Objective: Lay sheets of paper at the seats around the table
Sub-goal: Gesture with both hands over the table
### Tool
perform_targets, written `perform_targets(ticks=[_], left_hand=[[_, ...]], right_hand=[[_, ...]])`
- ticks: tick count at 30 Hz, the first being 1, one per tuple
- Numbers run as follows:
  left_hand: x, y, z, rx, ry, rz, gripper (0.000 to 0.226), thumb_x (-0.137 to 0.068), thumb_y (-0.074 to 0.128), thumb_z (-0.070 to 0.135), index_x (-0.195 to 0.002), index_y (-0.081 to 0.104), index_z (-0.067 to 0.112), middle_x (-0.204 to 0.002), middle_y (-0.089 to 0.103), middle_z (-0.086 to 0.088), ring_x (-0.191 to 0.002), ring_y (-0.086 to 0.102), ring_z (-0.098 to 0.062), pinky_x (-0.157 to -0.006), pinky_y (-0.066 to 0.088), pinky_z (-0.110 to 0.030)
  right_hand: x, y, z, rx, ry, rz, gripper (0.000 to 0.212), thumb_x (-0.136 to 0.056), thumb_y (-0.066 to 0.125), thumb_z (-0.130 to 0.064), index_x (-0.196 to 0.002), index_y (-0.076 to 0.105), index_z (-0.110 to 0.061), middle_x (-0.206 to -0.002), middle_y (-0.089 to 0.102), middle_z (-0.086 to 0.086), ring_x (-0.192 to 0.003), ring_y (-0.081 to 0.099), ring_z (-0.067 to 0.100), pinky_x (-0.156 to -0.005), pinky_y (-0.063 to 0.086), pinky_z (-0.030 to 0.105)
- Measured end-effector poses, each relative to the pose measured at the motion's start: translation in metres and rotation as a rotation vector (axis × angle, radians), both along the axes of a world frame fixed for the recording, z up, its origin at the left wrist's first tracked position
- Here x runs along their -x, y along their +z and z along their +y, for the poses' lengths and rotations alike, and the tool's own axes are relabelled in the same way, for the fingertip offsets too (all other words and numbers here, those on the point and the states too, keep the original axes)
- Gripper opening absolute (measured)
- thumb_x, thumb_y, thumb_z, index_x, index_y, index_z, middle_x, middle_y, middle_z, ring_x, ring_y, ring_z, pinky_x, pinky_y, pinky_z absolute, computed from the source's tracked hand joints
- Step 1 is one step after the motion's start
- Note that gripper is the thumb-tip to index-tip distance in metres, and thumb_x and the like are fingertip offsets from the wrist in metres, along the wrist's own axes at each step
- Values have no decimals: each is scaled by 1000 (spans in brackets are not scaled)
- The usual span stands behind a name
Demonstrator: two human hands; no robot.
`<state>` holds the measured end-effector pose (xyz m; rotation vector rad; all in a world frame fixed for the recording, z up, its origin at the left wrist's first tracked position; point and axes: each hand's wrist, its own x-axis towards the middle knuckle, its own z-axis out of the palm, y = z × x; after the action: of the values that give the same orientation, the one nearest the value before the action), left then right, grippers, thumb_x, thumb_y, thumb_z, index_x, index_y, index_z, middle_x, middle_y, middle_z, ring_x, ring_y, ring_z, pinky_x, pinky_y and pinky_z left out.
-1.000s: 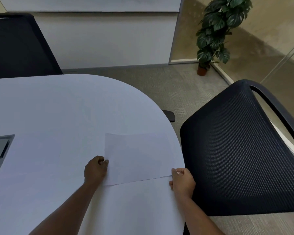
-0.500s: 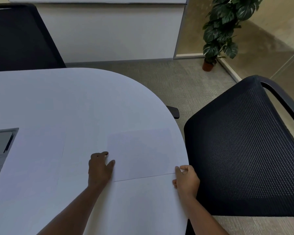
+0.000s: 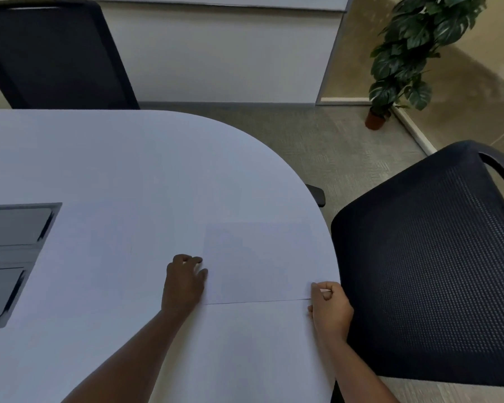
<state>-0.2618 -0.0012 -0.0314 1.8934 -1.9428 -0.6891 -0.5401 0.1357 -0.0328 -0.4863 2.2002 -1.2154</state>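
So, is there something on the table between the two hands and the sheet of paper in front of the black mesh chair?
Nothing visible. The sheet of paper lies flat on the table. The left hand rests at its left edge, and the right hand is curled at its near right corner.

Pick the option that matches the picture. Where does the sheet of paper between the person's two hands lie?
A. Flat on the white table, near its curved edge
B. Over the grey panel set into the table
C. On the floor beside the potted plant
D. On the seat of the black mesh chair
A: the sheet of paper lies flat on the white table by its curved edge, between the left hand and the right hand.
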Motion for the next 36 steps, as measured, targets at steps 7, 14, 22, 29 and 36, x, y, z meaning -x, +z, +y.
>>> perform_targets(ticks=[7,14,22,29,36], left_hand=[[-67,8,4,65,146,24,26,-90,62,26,-113,67,16,-122,55,-8,-114,49,-31,-80,43,-34],[-135,27,16,78,327,66,25,-91,63,23,-113,67,14,-121,57,-7,-116,48,-28,-80,40,-30],[-183,83,45,174,420,45,31,-94,59,27,-119,65,10,-120,63,-9,-112,53,-28,-87,43,-32],[-194,172,57,347,447,36,33,-94,58,26,-121,64,8,-121,63,-11,-116,51,-27,-93,43,-34],[-197,256,77,485,411,-37,36,-96,55,28,-127,60,9,-125,60,-9,-122,48,-25,-94,45,-36]], right_hand=[[-56,32,-52,108,297,86,12,-92,66,-28,-81,63,-29,-64,65,-3,-61,66,18,-61,59,39],[-128,54,-97,187,509,140,9,-91,66,-28,-83,63,-26,-65,66,0,-62,68,23,-64,59,43],[-198,84,-123,255,746,257,9,-91,64,-28,-83,61,-26,-60,60,-7,-59,57,5,-54,42,20],[-244,149,-135,395,922,348,7,-91,63,-27,-85,62,-24,-71,62,-10,-70,60,6,-63,46,23],[-267,227,-129,591,999,477,6,-93,61,-27,-90,65,-24,-84,64,-14,-82,60,4,-68,43,20]])
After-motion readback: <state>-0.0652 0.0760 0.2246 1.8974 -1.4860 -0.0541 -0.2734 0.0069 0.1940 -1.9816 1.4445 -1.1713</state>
